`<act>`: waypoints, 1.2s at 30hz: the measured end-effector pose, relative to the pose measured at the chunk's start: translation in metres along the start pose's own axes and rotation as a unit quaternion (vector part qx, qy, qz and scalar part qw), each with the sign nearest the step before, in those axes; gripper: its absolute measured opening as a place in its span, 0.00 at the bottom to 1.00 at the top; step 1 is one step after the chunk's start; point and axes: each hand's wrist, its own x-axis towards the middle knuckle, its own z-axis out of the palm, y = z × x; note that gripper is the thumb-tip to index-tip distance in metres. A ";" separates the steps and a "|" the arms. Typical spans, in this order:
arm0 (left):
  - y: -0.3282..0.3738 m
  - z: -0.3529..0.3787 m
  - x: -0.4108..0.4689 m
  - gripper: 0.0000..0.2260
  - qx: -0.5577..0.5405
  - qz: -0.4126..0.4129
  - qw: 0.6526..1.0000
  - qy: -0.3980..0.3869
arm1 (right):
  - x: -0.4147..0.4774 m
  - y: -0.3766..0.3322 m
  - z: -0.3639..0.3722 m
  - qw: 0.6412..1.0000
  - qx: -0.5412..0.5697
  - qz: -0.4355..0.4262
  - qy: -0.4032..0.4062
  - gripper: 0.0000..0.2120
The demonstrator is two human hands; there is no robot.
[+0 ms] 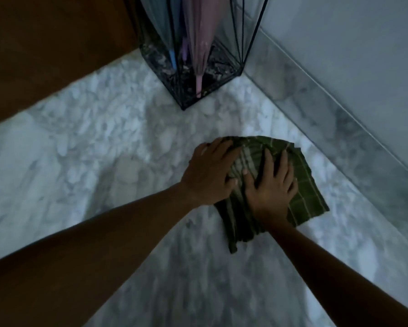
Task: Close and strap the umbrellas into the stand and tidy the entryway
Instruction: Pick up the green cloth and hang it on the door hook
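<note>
A black wire umbrella stand (222, 74) sits in the far corner on the marble floor (85, 147). Inside it a closed pink umbrella (199, 50) and a closed blue umbrella (165, 36) stand tip down. Closer to me a green checked cloth (304, 197) lies bunched on the floor. My left hand (210, 172) presses flat on the cloth's left part, fingers spread. My right hand (270, 187) presses flat on its middle, fingers spread too. Neither hand's fingers curl around the cloth.
A brown wooden door or panel (45, 55) runs along the left behind the stand. A marble baseboard (328, 109) and pale wall (351, 43) close off the right side. The view is dim and slightly blurred.
</note>
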 end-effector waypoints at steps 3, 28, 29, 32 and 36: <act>-0.026 0.014 -0.002 0.37 0.091 0.032 0.994 -0.057 | 0.007 0.008 0.008 1.000 -0.022 -0.011 -0.013 0.36; -0.101 -0.030 -0.019 0.41 0.114 -0.126 0.985 -0.024 | 0.104 -0.108 0.026 0.962 -0.147 -0.218 -0.072 0.41; -0.112 -0.032 -0.033 0.42 0.122 -0.114 0.986 -0.019 | 0.091 -0.114 0.031 0.960 -0.151 -0.229 -0.061 0.40; -0.148 -0.042 -0.075 0.44 0.146 -0.090 0.985 -0.017 | 0.047 -0.133 0.051 0.960 -0.128 -0.245 -0.048 0.38; -0.190 -0.064 -0.109 0.44 0.192 -0.088 0.976 -0.056 | 0.004 -0.172 0.071 0.954 -0.116 -0.271 -0.052 0.39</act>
